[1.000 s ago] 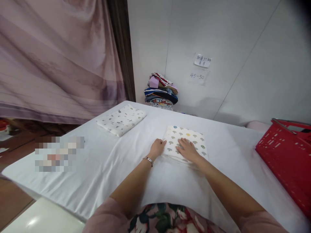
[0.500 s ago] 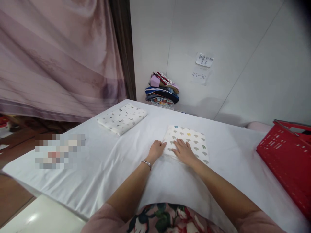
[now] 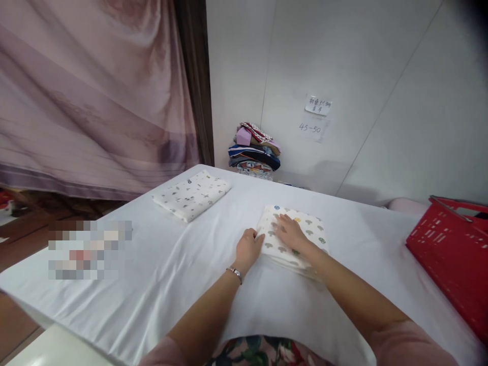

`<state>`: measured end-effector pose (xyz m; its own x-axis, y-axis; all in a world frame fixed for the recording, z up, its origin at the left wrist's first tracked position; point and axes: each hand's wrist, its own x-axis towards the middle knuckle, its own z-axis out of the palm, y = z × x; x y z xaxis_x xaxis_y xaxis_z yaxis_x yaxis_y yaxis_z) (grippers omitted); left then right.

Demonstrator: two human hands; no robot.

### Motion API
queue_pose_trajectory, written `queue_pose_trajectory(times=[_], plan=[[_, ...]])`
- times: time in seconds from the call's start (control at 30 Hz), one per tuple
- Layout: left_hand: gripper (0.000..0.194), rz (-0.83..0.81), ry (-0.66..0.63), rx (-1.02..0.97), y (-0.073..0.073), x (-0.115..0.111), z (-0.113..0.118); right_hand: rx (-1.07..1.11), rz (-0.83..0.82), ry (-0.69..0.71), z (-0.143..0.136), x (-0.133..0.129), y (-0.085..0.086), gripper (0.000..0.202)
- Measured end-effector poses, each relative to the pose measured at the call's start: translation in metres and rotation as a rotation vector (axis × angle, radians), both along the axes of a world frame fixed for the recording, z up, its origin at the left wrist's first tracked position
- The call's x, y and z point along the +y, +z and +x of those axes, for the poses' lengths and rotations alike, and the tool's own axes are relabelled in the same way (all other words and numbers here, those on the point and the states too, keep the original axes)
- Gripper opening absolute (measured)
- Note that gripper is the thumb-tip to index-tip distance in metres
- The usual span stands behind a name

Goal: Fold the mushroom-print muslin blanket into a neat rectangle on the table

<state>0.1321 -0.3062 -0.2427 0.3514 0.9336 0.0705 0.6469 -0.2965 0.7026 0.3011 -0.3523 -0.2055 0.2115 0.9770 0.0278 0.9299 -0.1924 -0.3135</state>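
A folded white cloth [image 3: 281, 248] with a grey mushroom print and a few coloured motifs lies on the white-covered table in front of me. At its left edge is my left hand [image 3: 248, 249], fingers curled and thumb against the edge, pinching the cloth's side. My right hand [image 3: 292, 234] rests on top of the cloth, palm down, with its fingers stretched out. Several layers show along the near edge. Farther left lies a second folded white cloth [image 3: 192, 195] with small dark prints, touched by neither hand.
A red plastic basket [image 3: 453, 254] stands at the table's right side. Beyond the far edge, a pile of folded fabrics [image 3: 254, 150] sits against the wall. A pink curtain [image 3: 95, 91] hangs at the left. Part of the table's left side [image 3: 89, 249] is blurred out.
My right hand has slid farther up the mushroom-print cloth, and more of the near edge shows. My left hand stays at the left edge. The view has tilted slightly upward.
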Motion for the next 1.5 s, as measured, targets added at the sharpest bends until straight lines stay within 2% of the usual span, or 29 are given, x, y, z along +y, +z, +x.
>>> queue_pose_trajectory(times=[0.1,0.23,0.33,0.53,1.0,1.5], plan=[[0.019,0.010,-0.001,-0.026,-0.002,-0.001,-0.001,-0.033,0.045,-0.017,0.011,0.024,-0.002,0.045],[0.025,-0.023,0.006,-0.108,-0.004,0.000,0.000,-0.041,0.064,0.028,0.023,0.055,-0.008,0.045],[0.030,-0.002,-0.003,-0.146,-0.008,0.001,0.001,-0.030,0.036,0.009,0.031,0.077,-0.009,0.045],[0.026,-0.031,-0.021,-0.208,-0.013,0.004,0.003,0.021,-0.050,-0.050,0.043,0.113,-0.010,0.040],[0.027,-0.016,-0.023,-0.215,-0.014,0.004,0.005,0.199,-0.110,0.143,0.053,0.130,-0.015,0.038],[0.026,-0.036,-0.021,-0.222,-0.017,0.006,0.005,0.053,-0.238,0.245,0.055,0.157,-0.008,0.030]])
